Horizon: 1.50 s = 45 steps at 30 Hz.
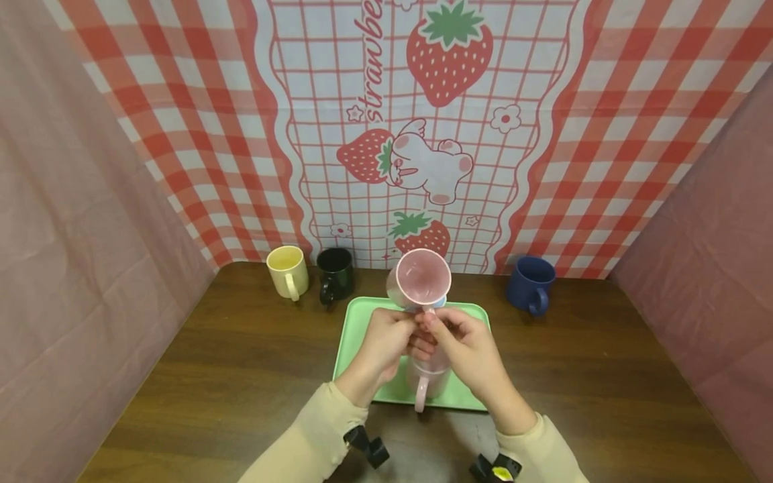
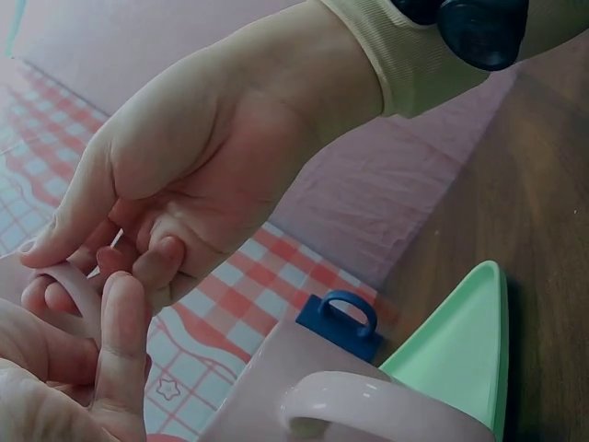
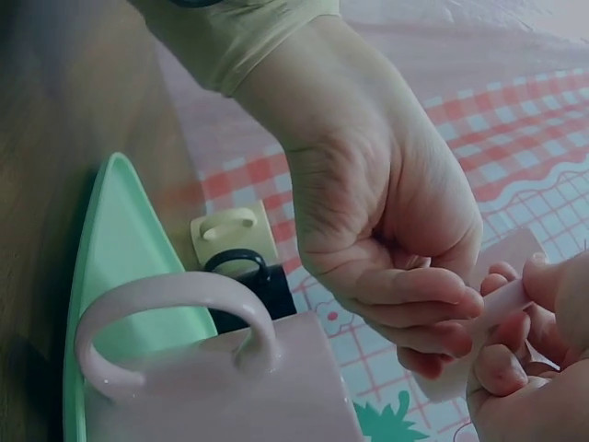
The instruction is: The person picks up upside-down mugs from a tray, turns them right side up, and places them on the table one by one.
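A pink mug [image 1: 425, 277] is held up over the tray, tilted so its inside faces the head camera. My right hand [image 1: 474, 345] pinches its handle [image 3: 504, 300] between thumb and fingers. The left hand [image 1: 380, 342] meets it there, its curled fingers on the same handle; the right wrist view shows those fingertips right at it. Below the hands, a second pink mug [image 1: 430, 382] stands on the light green tray [image 1: 356, 329], handle toward me, its upper part partly covered by the hands. A bit of light blue [image 1: 441, 302] shows beneath the raised mug, otherwise hidden.
At the back left stand a yellow mug [image 1: 287, 272] and a black mug [image 1: 335, 274] side by side. A dark blue mug [image 1: 530, 284] is at the back right. Behind the wooden table [image 1: 241, 402] hangs a strawberry-print cloth [image 1: 423, 134], with pink curtains at both sides.
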### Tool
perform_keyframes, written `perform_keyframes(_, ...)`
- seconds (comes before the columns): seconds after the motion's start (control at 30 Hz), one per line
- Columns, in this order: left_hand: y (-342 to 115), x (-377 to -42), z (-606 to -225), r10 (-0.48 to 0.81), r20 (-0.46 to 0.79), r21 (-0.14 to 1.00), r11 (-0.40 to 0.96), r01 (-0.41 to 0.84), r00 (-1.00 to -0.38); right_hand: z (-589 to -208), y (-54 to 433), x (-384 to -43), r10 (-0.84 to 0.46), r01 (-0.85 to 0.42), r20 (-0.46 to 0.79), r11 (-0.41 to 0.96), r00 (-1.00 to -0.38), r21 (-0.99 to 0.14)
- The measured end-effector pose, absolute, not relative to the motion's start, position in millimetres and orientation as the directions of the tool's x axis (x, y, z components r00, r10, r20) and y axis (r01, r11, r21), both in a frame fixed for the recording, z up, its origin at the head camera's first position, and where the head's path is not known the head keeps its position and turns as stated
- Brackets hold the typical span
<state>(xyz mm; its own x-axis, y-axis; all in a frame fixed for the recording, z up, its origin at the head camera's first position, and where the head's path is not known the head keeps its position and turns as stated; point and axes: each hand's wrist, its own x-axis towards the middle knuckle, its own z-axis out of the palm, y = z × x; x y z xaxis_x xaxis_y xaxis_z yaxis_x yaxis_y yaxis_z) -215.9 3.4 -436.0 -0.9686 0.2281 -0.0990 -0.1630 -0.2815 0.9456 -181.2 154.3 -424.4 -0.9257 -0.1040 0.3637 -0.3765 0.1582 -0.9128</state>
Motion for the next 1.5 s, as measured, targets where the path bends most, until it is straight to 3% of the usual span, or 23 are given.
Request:
perform_keyframes(0.2,5.3,-213.2,-437.3,0.264,-0.096,0.95,-0.263,-0.168,-0.96,-420.5,156.6,-181.0,-0.097,-0.337,0.327,0.134,-0.94,-0.932)
perform_keyframes(0.93,3.2,-209.0,-433.9,0.31,-0.044,0.962,-0.242,-0.123,-0.95,-425.3,153.9,-180.7,-0.033,-0.473,0.472,0.041,-0.881,-0.88)
perform_keyframes(1.5,-5.2,-214.0,-430.3,0.449,0.013,0.994,-0.1,-0.035,-0.894,-423.3,157.0,-180.2,0.028,-0.467,0.466,-0.036,-0.884,-0.884)
